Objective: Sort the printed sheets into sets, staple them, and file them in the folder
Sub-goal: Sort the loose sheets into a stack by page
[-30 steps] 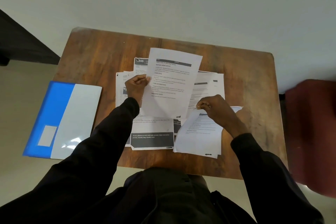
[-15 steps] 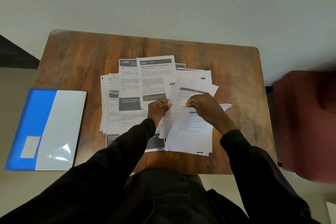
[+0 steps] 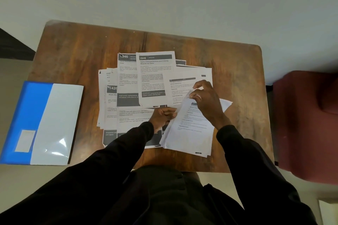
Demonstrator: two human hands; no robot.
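Your left hand [image 3: 162, 117] has its grip closed on the left edge of the small stack [image 3: 190, 133] at the near right of the worktop [image 3: 82, 56], fingers curled onto the paper. My read is that it's pinning the stack so it doesn't slide. Your right hand [image 3: 204, 100] pinches the upper corner of the top sheet [image 3: 184, 104] between thumb and fingertips, and that corner is lifted and curled off the pile. That looks like peeling one page free to check its header, so this is the sorting step and nothing is stapled or filed yet. The loose printed sheets [image 3: 128, 97] are fanned overlapping across the middle of the worktop, headers showing toward the far edge, probably so you can match the numbers. Two of them read 2946 and sit side by side. The small stack touches and partly overlaps that spread. The folder [image 3: 45, 122], blue and white, lies closed at the left edge, apart from the sheets and partly hanging over. I can't tell by how much. I see no stapler in this view. The worktop is dark brown wood, worn, with rounded corners, set against a plain pale wall. A dark red chair [image 3: 307, 115] stands just off its right edge.
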